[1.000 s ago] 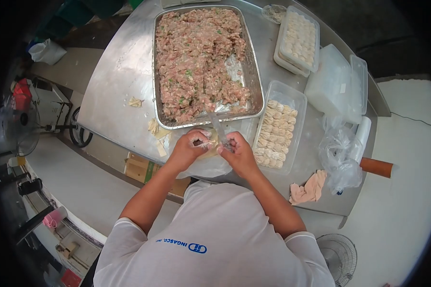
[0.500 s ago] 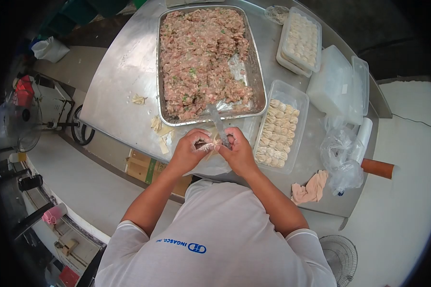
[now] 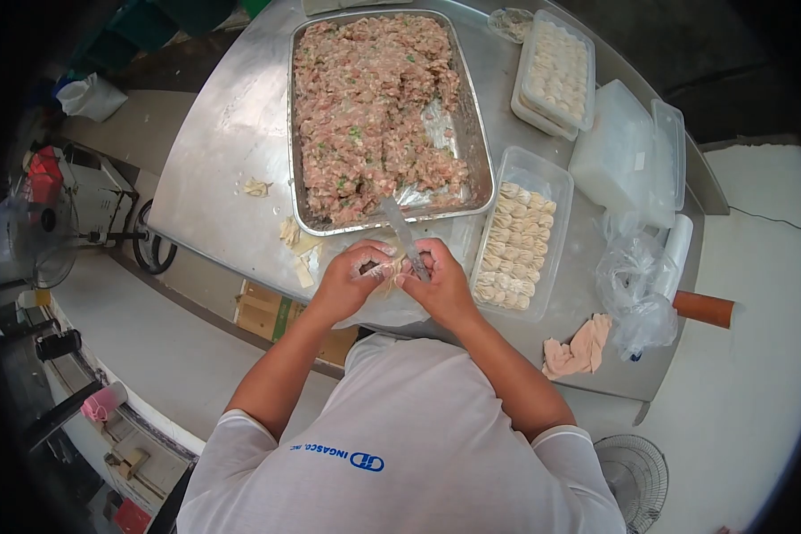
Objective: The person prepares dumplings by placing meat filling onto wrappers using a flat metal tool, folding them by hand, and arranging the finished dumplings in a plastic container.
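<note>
My left hand (image 3: 349, 278) is closed, its thumb and fingertips pinching a small floury dumpling wrapper (image 3: 391, 270) from the left. From the other side the fingertips of my right hand (image 3: 442, 283) press on the same wrapper. A flat metal spatula (image 3: 402, 233) is also tucked in my right fingers, its blade pointing away toward the near rim of a large metal tray (image 3: 383, 230). Chopped meat filling (image 3: 369, 107) fills most of that tray. Whatever lies inside the wrapper is hidden by my fingers.
Right of my hands, a clear plastic container (image 3: 556, 191) holds rows of pleated dumplings (image 3: 514, 245). Farther back are stacked filled containers (image 3: 556, 76) and clear empty ones (image 3: 618, 151). Wrapper scraps (image 3: 298, 245), a plastic bag (image 3: 636, 285) and a pinkish cloth (image 3: 578, 347) lie around.
My fingertips have shifted slightly around the wrapper, and less of it shows between them. The spatula has tilted a little to the left. Tray and containers stay in place.
</note>
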Action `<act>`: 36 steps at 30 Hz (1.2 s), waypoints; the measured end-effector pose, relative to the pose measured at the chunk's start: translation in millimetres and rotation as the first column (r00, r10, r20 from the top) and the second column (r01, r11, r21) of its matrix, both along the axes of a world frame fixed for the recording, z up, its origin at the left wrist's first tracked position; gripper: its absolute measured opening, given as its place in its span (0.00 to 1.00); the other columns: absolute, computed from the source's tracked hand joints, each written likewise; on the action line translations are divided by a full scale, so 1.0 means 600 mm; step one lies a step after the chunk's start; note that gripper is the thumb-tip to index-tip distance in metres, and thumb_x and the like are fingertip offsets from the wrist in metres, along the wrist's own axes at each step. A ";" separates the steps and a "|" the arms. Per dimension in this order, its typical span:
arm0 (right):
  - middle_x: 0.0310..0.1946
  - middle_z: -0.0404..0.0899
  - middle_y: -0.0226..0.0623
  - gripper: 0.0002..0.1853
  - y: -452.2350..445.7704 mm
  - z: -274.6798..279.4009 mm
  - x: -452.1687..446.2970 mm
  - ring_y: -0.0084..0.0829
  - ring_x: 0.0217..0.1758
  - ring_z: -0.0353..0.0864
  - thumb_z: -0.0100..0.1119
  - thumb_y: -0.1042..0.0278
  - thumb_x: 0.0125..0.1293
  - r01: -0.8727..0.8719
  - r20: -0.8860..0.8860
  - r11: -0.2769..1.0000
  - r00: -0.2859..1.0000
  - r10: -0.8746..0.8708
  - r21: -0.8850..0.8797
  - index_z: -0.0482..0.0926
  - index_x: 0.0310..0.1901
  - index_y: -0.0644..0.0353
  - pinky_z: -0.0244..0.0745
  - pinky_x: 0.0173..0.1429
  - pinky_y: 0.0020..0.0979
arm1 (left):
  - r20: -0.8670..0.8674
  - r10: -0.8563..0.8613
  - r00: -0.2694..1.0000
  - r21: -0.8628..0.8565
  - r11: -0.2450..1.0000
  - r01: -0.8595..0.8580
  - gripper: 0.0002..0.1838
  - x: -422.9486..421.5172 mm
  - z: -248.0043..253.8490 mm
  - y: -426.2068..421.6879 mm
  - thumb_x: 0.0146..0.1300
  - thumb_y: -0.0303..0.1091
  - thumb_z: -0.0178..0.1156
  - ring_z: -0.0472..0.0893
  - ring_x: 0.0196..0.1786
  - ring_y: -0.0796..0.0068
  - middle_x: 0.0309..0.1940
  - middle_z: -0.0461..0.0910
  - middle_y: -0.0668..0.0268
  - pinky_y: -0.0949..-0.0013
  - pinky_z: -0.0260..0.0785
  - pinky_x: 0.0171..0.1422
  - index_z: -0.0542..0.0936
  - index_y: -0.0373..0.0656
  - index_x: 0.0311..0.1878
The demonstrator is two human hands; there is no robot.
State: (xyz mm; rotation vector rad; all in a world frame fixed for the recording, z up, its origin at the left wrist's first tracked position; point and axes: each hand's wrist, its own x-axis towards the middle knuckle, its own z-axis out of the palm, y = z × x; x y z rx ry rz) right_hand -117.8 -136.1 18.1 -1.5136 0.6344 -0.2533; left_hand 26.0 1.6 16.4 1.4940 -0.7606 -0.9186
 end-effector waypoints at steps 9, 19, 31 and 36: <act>0.33 0.82 0.33 0.28 0.000 0.008 0.005 0.20 0.34 0.77 0.73 0.69 0.61 -0.046 -0.054 0.998 0.998 0.044 -0.031 0.70 0.58 0.63 0.75 0.38 0.27 | -0.214 -0.028 0.976 0.016 0.999 0.032 0.11 0.003 0.000 0.002 0.58 0.16 0.65 0.78 0.58 0.68 0.56 0.77 0.61 0.69 0.70 0.64 0.82 0.37 0.44; 0.31 0.82 0.38 0.26 -0.004 0.006 0.006 0.23 0.32 0.79 0.71 0.70 0.61 -0.026 -0.103 0.984 0.995 0.008 -0.177 0.70 0.58 0.62 0.75 0.38 0.29 | 0.032 -0.117 0.993 0.046 0.992 0.116 0.09 0.007 -0.004 -0.009 0.61 0.18 0.61 0.76 0.59 0.68 0.54 0.76 0.61 0.68 0.67 0.66 0.80 0.37 0.45; 0.36 0.83 0.35 0.25 -0.007 -0.018 0.005 0.20 0.37 0.78 0.67 0.75 0.62 0.005 -0.044 0.999 0.999 -0.006 -0.037 0.69 0.60 0.64 0.75 0.40 0.27 | 0.006 -0.075 0.997 0.050 0.996 0.075 0.09 -0.003 -0.016 -0.007 0.63 0.20 0.61 0.75 0.60 0.67 0.54 0.76 0.61 0.67 0.66 0.67 0.79 0.38 0.46; 0.31 0.81 0.35 0.25 -0.008 -0.013 0.005 0.20 0.34 0.76 0.68 0.74 0.62 0.027 -0.053 0.995 0.998 -0.032 -0.098 0.70 0.59 0.63 0.75 0.39 0.27 | 0.004 -0.097 0.995 0.049 0.994 0.097 0.09 0.002 -0.019 -0.011 0.62 0.19 0.61 0.76 0.58 0.68 0.53 0.75 0.61 0.68 0.67 0.65 0.79 0.37 0.45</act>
